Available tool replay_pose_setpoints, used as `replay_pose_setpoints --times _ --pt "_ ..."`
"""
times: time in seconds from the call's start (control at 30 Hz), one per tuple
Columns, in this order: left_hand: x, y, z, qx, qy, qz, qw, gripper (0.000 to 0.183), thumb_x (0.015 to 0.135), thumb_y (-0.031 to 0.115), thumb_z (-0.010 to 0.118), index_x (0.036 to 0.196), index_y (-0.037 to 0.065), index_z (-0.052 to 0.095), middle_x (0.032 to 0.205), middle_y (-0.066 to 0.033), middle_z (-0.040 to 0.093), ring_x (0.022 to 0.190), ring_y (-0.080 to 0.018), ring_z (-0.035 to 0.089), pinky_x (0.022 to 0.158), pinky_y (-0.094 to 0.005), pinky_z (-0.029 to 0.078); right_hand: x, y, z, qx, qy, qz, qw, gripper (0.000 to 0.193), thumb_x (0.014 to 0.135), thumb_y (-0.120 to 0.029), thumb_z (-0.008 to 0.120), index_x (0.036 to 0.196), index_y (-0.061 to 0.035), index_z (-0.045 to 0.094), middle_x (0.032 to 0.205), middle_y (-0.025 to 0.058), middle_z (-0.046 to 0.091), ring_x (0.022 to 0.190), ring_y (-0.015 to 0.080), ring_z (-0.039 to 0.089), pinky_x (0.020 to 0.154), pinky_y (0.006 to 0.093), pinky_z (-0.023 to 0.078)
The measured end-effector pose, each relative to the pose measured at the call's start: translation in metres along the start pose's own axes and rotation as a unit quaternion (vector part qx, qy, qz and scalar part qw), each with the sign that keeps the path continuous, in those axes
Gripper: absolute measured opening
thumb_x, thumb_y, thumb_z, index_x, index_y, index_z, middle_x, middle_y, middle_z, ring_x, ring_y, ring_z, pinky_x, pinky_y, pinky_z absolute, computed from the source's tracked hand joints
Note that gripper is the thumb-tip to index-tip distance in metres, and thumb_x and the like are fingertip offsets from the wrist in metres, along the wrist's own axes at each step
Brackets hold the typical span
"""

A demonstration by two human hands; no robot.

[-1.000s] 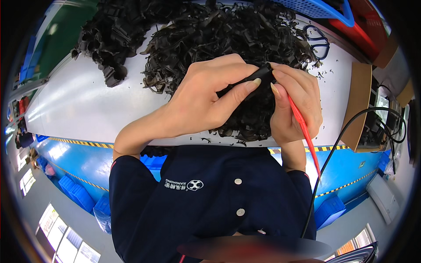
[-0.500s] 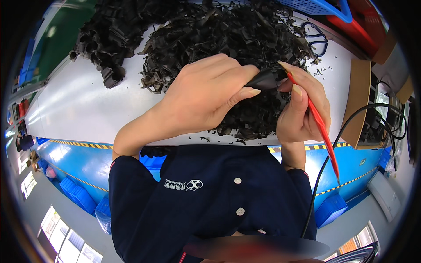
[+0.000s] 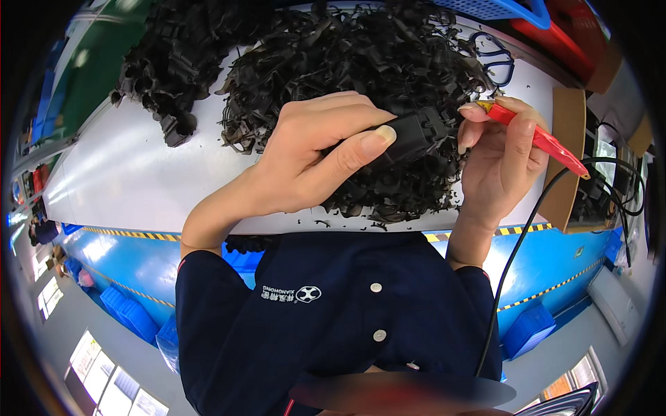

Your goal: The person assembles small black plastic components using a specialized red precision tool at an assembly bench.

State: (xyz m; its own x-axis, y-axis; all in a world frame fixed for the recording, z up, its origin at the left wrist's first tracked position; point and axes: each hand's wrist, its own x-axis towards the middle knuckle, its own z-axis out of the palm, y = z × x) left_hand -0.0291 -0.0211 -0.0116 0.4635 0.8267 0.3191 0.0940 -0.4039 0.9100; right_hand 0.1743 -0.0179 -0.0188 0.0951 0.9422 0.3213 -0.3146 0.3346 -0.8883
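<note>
Between the thumb and fingers of my left hand is a black, boxy moulded part. Its slotted end points right, and the fingers cover its left end. To the right, apart from the part, my right hand grips a slim red-handled trimming knife. The knife's yellowish tip points up and left, and its other end slopes down to the right. Beneath and behind both hands spreads a large heap of thin black scraps on the white table.
A pile of similar black moulded parts lies at the far left. Dark-handled scissors rest right of the scraps, below a blue basket. At the right edge stands a cardboard box, with a black cable looping past it.
My right hand has drawn away to the right, and the knife has swung from steep to more sideways. My left hand has turned the black part, showing its slotted end.
</note>
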Motion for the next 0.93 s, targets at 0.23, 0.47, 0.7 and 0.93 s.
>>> replay_pose_setpoints --times 0.23,0.47,0.7,0.93 --pt "-0.004 -0.002 0.011 -0.313 0.037 -0.144 0.938 0.025 0.094 0.023 0.044 0.103 0.001 0.051 0.086 -0.0015 0.054 0.07 -0.0061 0.049 0.062 -0.0218 0.041 0.002 0.008 0.001 0.013 -0.096 -0.048 0.994 0.033 0.091 -0.029 0.048 0.086 0.0014 0.06 0.094 0.0254 0.06 0.072 0.0208 0.058 0.059 0.0282 0.048" --pt "-0.001 0.001 0.009 -0.353 0.029 -0.18 0.918 0.025 0.095 0.024 0.041 0.102 0.002 0.049 0.084 -0.0039 0.055 0.074 -0.0071 0.053 0.068 -0.0207 0.043 -0.003 0.003 0.009 0.025 -0.155 -0.092 0.983 0.038 0.088 -0.036 0.051 0.084 0.0006 0.062 0.099 0.0237 0.058 0.067 0.0175 0.054 0.059 0.0261 0.044" --pt "-0.001 0.004 0.014 -0.251 0.132 -0.122 0.951 0.024 0.092 0.015 0.049 0.111 0.001 0.047 0.094 -0.0072 0.058 0.084 -0.0087 0.055 0.074 -0.0209 0.044 -0.01 0.0 0.015 0.015 -0.119 0.045 0.992 0.025 0.085 -0.021 0.058 0.084 0.0034 0.064 0.097 0.0191 0.059 0.083 0.0218 0.057 0.075 0.0315 0.046" --pt "-0.006 -0.005 0.016 0.037 0.12 -0.001 0.992 0.022 0.083 0.009 0.059 0.102 0.0 0.057 0.097 -0.0115 0.059 0.083 -0.0213 0.059 0.07 -0.0263 0.046 -0.013 0.008 0.015 -0.053 -0.131 -0.015 0.99 0.014 0.081 -0.007 0.06 0.091 0.0029 0.063 0.09 0.015 0.063 0.087 0.0257 0.057 0.083 0.0362 0.043"
